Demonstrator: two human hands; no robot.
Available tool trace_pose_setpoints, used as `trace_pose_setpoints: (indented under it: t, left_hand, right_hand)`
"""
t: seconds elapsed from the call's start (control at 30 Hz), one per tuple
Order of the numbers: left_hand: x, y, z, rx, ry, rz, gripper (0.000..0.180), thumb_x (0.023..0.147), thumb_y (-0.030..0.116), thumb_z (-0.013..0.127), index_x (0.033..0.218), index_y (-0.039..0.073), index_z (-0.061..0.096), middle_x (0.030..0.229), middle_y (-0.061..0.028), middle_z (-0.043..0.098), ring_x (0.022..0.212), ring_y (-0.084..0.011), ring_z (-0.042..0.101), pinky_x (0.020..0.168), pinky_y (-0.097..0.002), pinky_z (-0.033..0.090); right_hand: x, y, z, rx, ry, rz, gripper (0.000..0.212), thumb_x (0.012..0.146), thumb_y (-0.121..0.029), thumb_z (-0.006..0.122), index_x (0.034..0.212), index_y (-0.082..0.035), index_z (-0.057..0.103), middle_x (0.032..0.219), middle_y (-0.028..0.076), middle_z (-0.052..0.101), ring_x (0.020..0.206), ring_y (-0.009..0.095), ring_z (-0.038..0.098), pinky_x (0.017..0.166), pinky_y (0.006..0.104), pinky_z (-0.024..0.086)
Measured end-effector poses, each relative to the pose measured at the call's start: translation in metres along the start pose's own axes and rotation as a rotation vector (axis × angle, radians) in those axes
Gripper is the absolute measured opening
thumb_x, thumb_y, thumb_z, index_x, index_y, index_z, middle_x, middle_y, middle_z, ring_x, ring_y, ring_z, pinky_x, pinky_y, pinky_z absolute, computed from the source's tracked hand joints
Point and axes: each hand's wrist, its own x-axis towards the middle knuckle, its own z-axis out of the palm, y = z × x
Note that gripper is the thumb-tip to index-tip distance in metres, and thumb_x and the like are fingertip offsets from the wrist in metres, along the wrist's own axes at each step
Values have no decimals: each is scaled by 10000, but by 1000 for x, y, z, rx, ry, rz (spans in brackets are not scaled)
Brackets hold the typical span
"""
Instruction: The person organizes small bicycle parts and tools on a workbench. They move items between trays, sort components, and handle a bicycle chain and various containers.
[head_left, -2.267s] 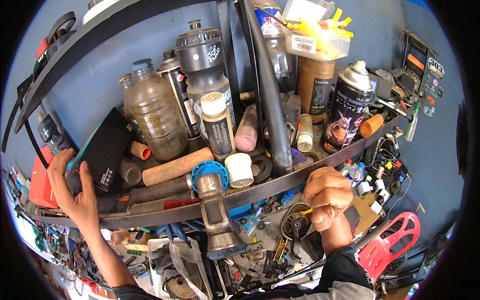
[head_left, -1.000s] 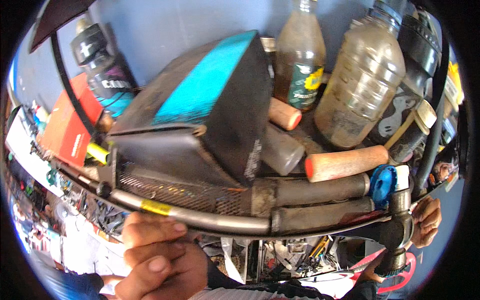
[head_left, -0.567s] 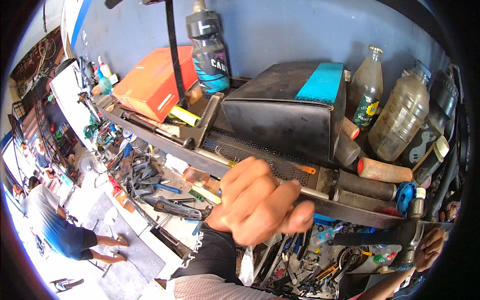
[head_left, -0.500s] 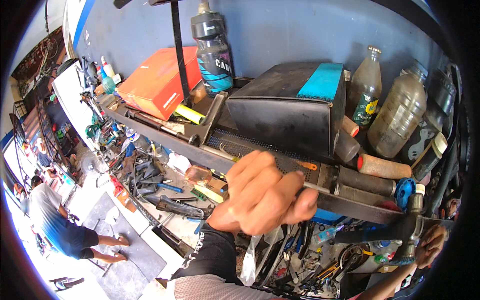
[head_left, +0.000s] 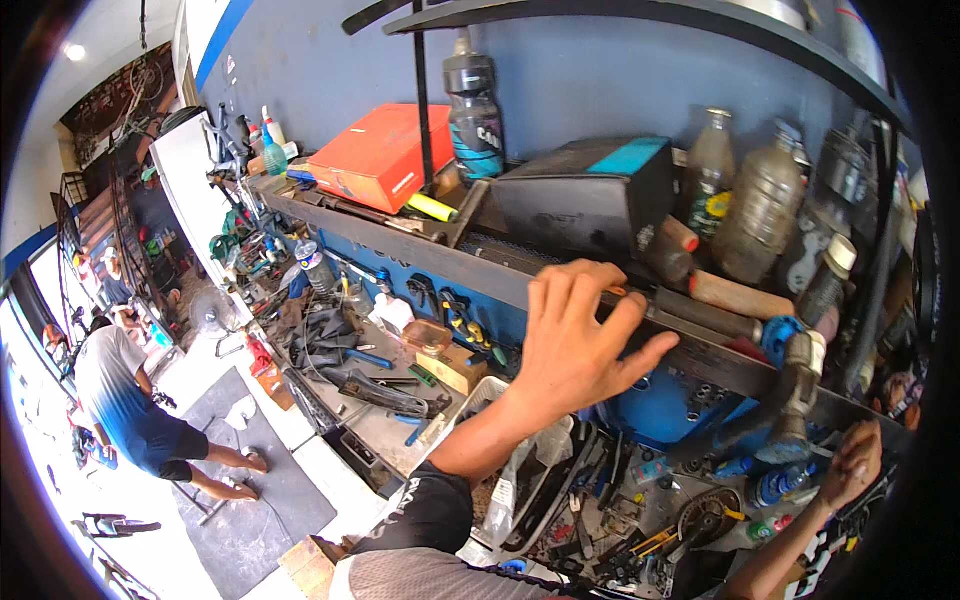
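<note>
My left hand (head_left: 580, 330) is in front of the dark metal shelf's front edge (head_left: 400, 232), fingers apart and bent, thumb stretched to the right. Its fingertips overlap a small orange item (head_left: 616, 291) on the shelf; whether they touch it I cannot tell. My right hand (head_left: 853, 468) is lower right, fingers curled closed; anything inside them is hidden. Close to its left a hammer-like tool (head_left: 797, 398) with a dark handle is at the shelf edge. A black box with a blue stripe (head_left: 585, 205) stands on the shelf beyond my left hand.
Along the shelf are an orange box (head_left: 375, 160), a drinking bottle (head_left: 473, 120), murky bottles (head_left: 757, 210) and a cork-coloured grip (head_left: 740, 296). Below, tools and bike parts crowd the bench, with a chainring (head_left: 703, 520). Another person (head_left: 135, 400) bends over at far left.
My left hand has opened from a loose fist, its fingers rising to the shelf edge. My right hand shows more clearly, apart from the hammer-like tool's head. The view has shifted.
</note>
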Motion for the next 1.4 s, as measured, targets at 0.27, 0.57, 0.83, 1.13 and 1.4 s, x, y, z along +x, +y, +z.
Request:
trace_pose_setpoints:
  t: [0.27,0.57,0.83,1.13,1.4]
  left_hand:
    - [-1,66,-2,161,-269,-56,623,734,349,919,1243,62,703,1276,-151,643,1231,-383,574,1073,-518,420]
    - [-10,110,28,97,-188,-218,519,896,37,753,1382,7,574,1476,-205,564,1424,-387,491,1248,-537,319]
    - [-6,268,67,-337,-133,271,389,909,381,772,1186,127,673,1293,-110,599,1304,-369,548,1116,-613,379]
    - [26,308,203,3,259,307,291,952,453,685,1042,178,721,971,15,644,899,-214,572,898,-423,440]
    - [24,309,207,22,264,287,320,960,477,658,1006,167,722,925,7,624,879,-216,557,844,-420,431]
  right_hand:
    - [38,-40,40,-192,-66,-287,563,892,-491,810,630,-130,467,615,9,519,490,173,506,451,319,364]
    - [32,-57,-98,-725,-25,-374,292,825,-167,821,695,-95,570,666,28,590,510,188,561,472,308,423]
    - [87,-58,-147,-1049,-175,76,723,718,-427,938,1353,-179,697,1264,104,655,881,272,727,680,404,569]
    - [136,-45,-168,-904,-282,32,464,813,-378,851,1164,-93,745,995,91,736,838,310,723,723,386,562]
    - [151,-35,-174,-931,-289,44,447,858,-358,831,1165,-46,744,995,107,745,803,273,705,721,351,558]
